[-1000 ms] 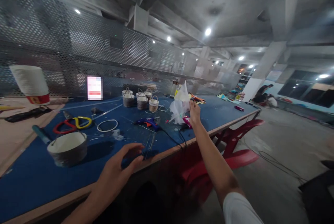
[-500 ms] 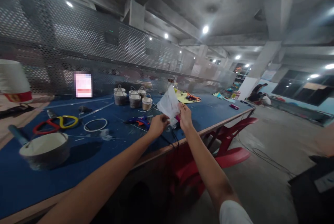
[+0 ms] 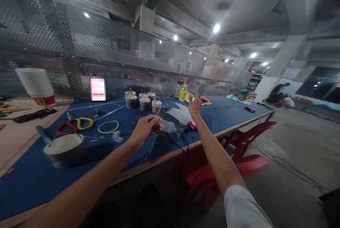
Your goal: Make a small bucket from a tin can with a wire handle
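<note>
My left hand (image 3: pixel 146 129) is pinched on a clear, ribbed plastic piece (image 3: pixel 168 125) above the blue table. Farther right, my right hand (image 3: pixel 195 104) is raised with its fingers apart and nothing visible in them. A crumpled clear plastic bag (image 3: pixel 180 114) lies between the two hands, beside a magenta tool (image 3: pixel 191 125) with a dark cord. Just behind my left hand stand several small grey buckets (image 3: pixel 145 103) with wire handles.
A larger bucket (image 3: pixel 65 152), red and yellow handled scissors (image 3: pixel 85 123) and a white ring (image 3: pixel 108 126) lie left. Stacked paper cups (image 3: pixel 37 84) stand far left. A yellow-labelled bottle (image 3: pixel 183 93) is behind the bag. Red chairs (image 3: pixel 249 164) stand at the table's right edge.
My right hand has let go of the plastic bag, which now lies on the table. My left hand has moved left and now holds the ribbed piece. The view has shifted.
</note>
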Action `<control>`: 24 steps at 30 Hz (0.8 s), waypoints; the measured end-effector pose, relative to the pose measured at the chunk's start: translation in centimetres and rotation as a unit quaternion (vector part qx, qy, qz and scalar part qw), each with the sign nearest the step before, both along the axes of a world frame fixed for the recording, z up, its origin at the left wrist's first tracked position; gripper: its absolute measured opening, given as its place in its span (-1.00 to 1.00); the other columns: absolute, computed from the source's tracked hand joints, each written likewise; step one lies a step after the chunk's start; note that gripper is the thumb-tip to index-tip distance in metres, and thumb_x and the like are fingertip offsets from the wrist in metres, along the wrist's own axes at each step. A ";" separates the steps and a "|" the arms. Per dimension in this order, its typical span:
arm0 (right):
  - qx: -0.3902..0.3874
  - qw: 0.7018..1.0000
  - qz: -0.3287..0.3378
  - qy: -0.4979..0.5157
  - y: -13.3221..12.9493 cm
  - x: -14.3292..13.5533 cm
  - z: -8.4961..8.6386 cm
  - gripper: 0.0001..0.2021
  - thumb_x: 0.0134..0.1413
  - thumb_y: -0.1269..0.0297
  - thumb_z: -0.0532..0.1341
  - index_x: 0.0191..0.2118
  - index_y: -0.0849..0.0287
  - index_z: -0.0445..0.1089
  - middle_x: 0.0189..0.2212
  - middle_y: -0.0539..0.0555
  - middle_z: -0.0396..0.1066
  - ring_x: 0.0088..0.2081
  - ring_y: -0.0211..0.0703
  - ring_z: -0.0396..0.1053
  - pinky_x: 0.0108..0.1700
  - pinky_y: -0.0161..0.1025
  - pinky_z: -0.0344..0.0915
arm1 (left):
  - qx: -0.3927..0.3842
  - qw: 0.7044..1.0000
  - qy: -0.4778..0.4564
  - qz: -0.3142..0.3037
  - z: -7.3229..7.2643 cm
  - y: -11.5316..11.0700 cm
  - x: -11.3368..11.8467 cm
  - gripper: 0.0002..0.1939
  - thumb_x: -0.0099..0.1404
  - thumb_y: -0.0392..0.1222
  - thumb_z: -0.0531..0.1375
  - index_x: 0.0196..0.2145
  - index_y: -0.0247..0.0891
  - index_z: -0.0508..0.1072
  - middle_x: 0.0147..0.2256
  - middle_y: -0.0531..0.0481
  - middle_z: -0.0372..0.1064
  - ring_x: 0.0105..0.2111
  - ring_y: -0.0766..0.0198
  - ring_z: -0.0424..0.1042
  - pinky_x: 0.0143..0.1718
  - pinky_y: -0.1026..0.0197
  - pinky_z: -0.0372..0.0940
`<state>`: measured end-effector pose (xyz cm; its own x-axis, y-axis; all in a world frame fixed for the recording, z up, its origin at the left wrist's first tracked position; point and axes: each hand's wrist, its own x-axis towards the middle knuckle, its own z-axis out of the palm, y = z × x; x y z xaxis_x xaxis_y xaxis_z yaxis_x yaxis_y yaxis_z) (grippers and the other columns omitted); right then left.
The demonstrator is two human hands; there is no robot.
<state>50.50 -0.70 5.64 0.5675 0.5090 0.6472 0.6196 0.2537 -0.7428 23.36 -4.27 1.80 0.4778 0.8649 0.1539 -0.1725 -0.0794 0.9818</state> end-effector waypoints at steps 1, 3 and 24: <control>-0.002 0.997 0.051 -0.051 -0.7 -1.3 -0.3 -0.67 0.24 0.12 0.15 -0.03 0.20 0.47 0.08 0.24 0.43 0.13 -0.04 0.31 0.21 -0.14 0.16 | -0.005 1.000 -0.006 0.004 0.0 0.1 -0.3 -0.57 0.16 0.19 0.32 -0.34 -0.29 0.48 -0.41 -0.08 0.58 -0.42 0.18 0.53 -0.25 0.10 0.40; -0.054 0.963 0.240 -0.113 -2.1 -4.3 -1.1 -0.61 0.33 0.02 0.07 0.00 0.18 0.47 -0.04 0.18 0.51 0.00 -0.09 0.41 0.13 -0.16 0.25 | -0.010 1.000 -0.021 0.010 0.1 0.2 -0.8 -0.57 0.19 0.19 0.30 -0.33 -0.30 0.49 -0.43 -0.08 0.57 -0.43 0.18 0.53 -0.26 0.12 0.40; -0.217 0.879 0.422 0.042 -9.5 -13.9 -3.5 -0.68 -0.02 0.03 0.43 -0.34 0.18 0.45 -0.56 -0.09 0.35 -0.58 -0.33 0.26 -0.43 -0.31 0.24 | -0.126 0.979 -0.123 0.107 -3.3 -4.6 -10.7 -0.79 0.16 -0.17 0.42 -0.25 -0.29 0.59 -0.33 -0.03 0.57 -0.32 0.29 0.55 -0.18 0.29 0.44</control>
<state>36.64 -10.16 2.19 -0.0939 0.9603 0.2628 0.2845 0.2788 -0.9172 12.63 -8.87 -1.52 0.2569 0.9664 0.0101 -0.4118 0.1000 0.9058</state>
